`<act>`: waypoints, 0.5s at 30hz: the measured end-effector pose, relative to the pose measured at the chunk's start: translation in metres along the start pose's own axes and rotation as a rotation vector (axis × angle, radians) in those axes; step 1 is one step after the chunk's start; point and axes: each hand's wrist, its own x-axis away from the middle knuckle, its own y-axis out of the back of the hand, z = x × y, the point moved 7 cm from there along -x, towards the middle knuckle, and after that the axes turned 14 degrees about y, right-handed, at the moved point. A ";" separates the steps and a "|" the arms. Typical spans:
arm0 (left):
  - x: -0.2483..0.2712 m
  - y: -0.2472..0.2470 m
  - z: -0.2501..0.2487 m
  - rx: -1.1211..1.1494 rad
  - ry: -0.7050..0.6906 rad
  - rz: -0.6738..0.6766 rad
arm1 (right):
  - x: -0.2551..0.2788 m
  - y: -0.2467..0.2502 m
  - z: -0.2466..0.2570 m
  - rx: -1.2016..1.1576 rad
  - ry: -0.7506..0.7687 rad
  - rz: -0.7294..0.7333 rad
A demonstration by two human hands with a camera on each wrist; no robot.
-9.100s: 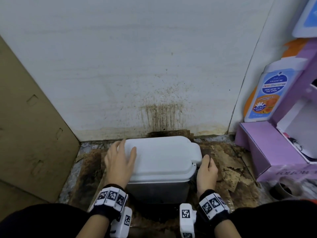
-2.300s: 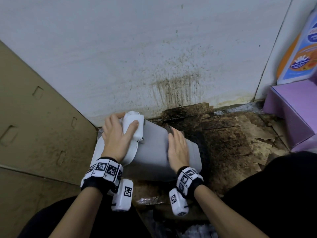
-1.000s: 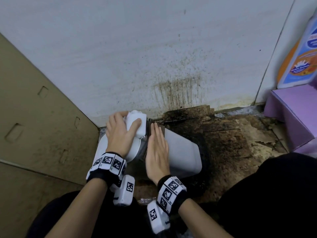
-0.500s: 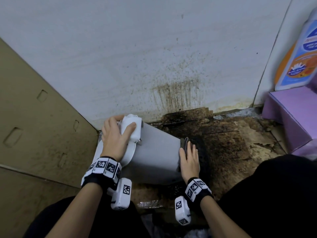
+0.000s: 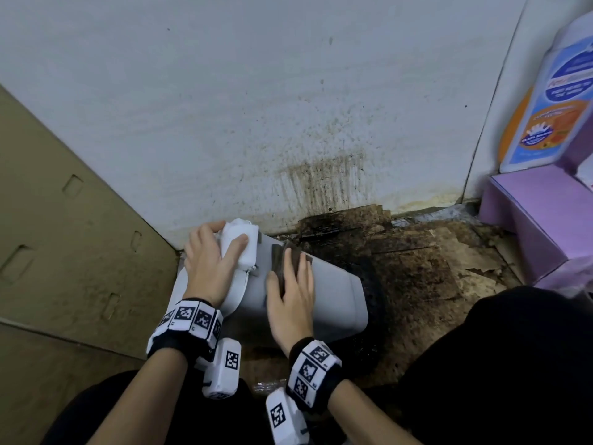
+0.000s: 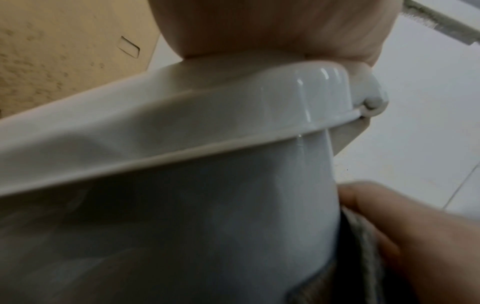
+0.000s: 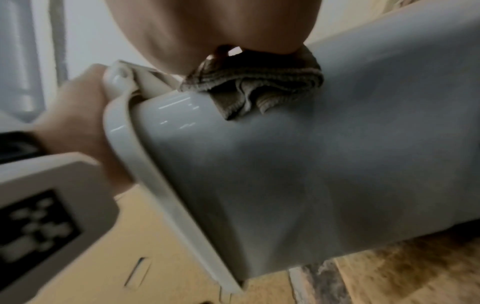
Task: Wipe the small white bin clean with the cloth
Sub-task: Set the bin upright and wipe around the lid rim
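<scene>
while tipped, bin (image 5: 333, 303) seemingly shut

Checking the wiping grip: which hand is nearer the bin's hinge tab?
Left. The left hand grips the hinge tab at the lid end; the right hand presses the cloth on the bin wall beside it.

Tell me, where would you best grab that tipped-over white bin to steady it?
Probably at the lid end, from the left. The white bin lies on its side, and its protruding lid tab gives fingers an edge, where the left hand grips now.

stained floor (image 5: 417, 274), tipped white bin (image 5: 333, 300), purple box (image 5: 539, 220)
</scene>
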 end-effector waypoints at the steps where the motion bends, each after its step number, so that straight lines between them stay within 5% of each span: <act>1: 0.001 0.000 0.000 -0.004 -0.001 0.002 | 0.000 -0.002 0.006 -0.030 0.019 -0.008; 10: 0.006 -0.005 -0.004 0.001 -0.013 -0.006 | -0.002 0.026 0.007 -0.216 -0.088 -0.195; 15: 0.011 -0.013 -0.014 -0.012 -0.019 -0.012 | -0.023 0.048 0.025 -0.599 -0.158 -0.211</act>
